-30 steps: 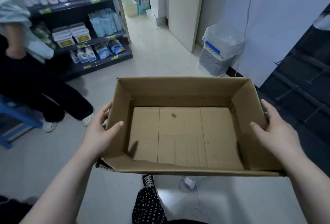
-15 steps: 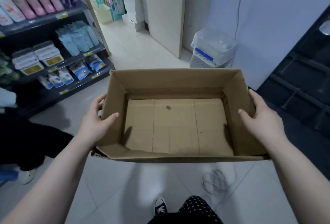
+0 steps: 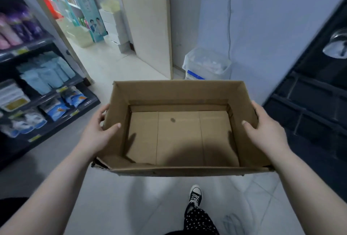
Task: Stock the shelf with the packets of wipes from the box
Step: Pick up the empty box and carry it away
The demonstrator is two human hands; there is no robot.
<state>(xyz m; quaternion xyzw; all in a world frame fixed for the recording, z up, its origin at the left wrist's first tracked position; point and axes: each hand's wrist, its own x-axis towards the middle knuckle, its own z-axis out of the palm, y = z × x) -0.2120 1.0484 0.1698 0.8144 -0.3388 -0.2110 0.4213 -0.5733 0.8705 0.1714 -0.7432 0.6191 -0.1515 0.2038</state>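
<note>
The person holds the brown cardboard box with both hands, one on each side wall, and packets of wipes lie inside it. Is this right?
Not quite. The head view shows the brown cardboard box empty, only its bare bottom. The left hand and right hand do hold its side walls.

Both hands carry the open box (image 3: 180,137) above the floor; left hand (image 3: 97,131) grips its left wall, thumb inside; right hand (image 3: 266,129) grips the right wall; stocked shelf (image 3: 56,92) stands at left.
</note>
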